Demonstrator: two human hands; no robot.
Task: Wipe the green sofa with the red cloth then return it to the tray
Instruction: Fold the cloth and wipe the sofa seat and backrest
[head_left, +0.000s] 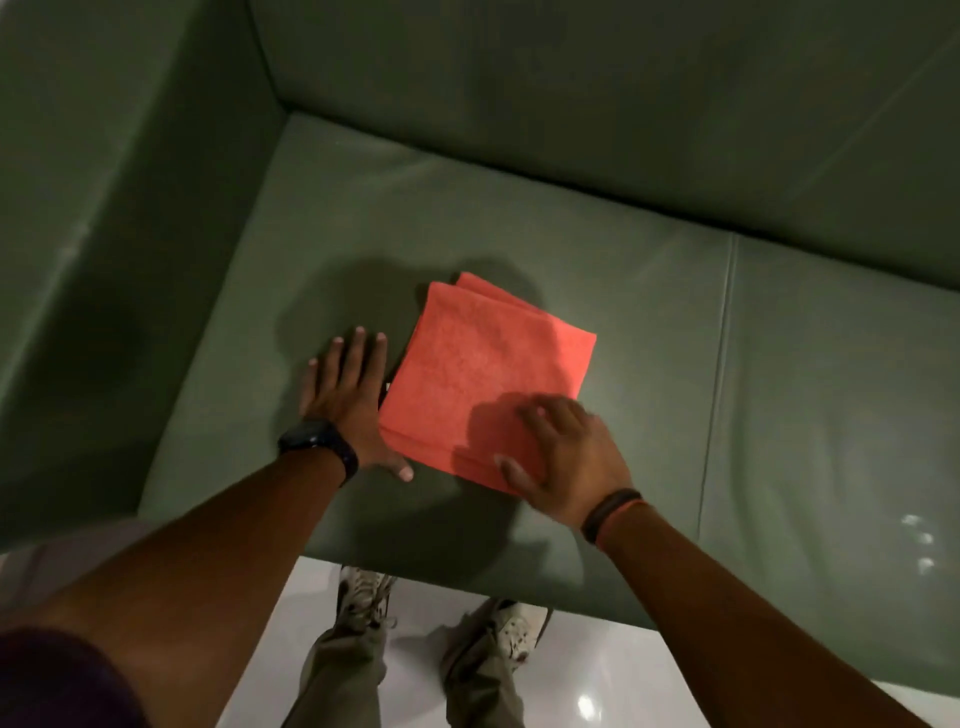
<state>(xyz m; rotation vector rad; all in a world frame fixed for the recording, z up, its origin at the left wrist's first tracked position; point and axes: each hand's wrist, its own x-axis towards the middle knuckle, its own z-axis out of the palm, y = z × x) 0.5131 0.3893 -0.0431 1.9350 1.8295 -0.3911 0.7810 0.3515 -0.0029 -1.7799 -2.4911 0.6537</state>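
Note:
A folded red cloth (483, 369) lies flat on the seat of the green sofa (649, 322), near the left armrest. My left hand (348, 400) rests palm down on the seat, fingers spread, its edge touching the cloth's left side. My right hand (566, 457) lies over the cloth's near right corner, fingers curled on the fabric and slightly blurred. No tray is in view.
The sofa's left armrest (104, 260) rises at the left and the backrest (571, 78) runs across the top. A seam (724, 338) splits the seat cushions to the right. My shoes (363, 597) stand on the glossy white floor (597, 691) before the sofa.

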